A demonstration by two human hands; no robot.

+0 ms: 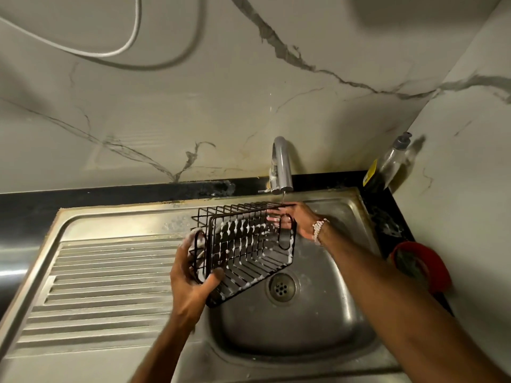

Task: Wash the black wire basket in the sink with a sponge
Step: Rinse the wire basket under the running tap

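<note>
The black wire basket [249, 252], white with soap foam, hangs tilted over the sink [304, 327], under the tap [282, 167]. The left hand [190, 275] has a tight grip on its near end, fingers partly hidden behind the wires. The right hand [298, 219] holds the far rim. Something dark sits in the red bowl [439, 272], too blurry to name.

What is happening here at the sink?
A person holds the black wire basket tilted over the sink with both hands: the left hand grips its left end, the right hand its right end under the tap. A thin stream falls there. White foam clings to the wires, so rinsing is not finished.
</note>
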